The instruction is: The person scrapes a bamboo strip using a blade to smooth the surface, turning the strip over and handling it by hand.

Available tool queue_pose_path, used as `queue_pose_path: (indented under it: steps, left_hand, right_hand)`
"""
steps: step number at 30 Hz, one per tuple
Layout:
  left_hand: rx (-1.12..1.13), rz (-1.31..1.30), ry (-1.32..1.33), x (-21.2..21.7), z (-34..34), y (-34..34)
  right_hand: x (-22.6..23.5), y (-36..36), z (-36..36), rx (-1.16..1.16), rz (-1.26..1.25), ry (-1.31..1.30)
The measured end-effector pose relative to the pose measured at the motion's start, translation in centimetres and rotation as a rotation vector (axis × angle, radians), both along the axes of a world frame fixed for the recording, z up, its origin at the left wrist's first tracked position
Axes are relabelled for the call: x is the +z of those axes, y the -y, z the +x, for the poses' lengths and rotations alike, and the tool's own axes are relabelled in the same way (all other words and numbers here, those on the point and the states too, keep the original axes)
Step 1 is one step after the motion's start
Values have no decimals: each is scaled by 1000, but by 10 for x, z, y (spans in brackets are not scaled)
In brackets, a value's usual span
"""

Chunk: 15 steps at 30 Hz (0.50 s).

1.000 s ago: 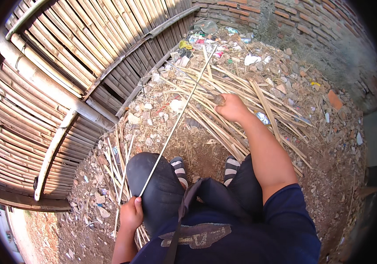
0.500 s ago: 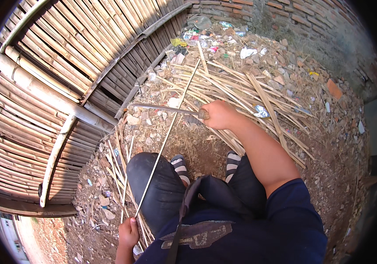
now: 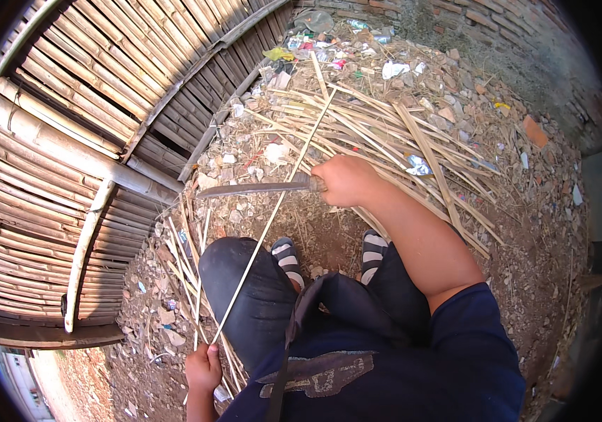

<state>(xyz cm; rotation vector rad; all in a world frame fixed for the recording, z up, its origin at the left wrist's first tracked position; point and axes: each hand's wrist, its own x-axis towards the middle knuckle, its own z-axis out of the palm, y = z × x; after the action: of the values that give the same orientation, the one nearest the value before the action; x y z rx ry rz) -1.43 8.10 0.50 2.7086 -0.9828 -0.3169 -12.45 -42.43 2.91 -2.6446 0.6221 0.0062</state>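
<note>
My right hand (image 3: 346,181) is closed round the handle of a machete (image 3: 248,188), whose dark, worn blade points left. The blade crosses a long, thin bamboo strip (image 3: 255,252); whether the two touch I cannot tell. Down by my left thigh, my left hand (image 3: 204,368) pinches the near end of that strip. From there it slants up past my left knee, and its far end lies over a pile of split bamboo strips (image 3: 378,133). More loose strips (image 3: 193,281) lie on the ground beside my left leg.
A bamboo slat wall (image 3: 48,204) with thick poles runs along the left. At the back stands a brick wall (image 3: 455,17). Stones, a broken brick (image 3: 535,131) and plastic litter (image 3: 315,46) cover the dirt ground. My striped sandals (image 3: 373,254) rest between pile and body.
The machete's tip has dropped toward me and more of the blade's flat side shows. The strip's far end has shifted slightly right; my left hand keeps its hold.
</note>
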Motion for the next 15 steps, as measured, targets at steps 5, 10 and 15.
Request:
queue_pose_path:
  steps: [5, 10, 15]
  left_hand:
    - [11, -36, 24, -21, 5, -16]
    - [8, -35, 14, -15, 13, -10]
    - [10, -29, 99, -23, 4, -15]
  right_hand:
    - [-16, 14, 3, 15, 71, -25]
    - [-21, 40, -6, -235, 50, 183]
    - [-1, 7, 5, -50, 127, -83]
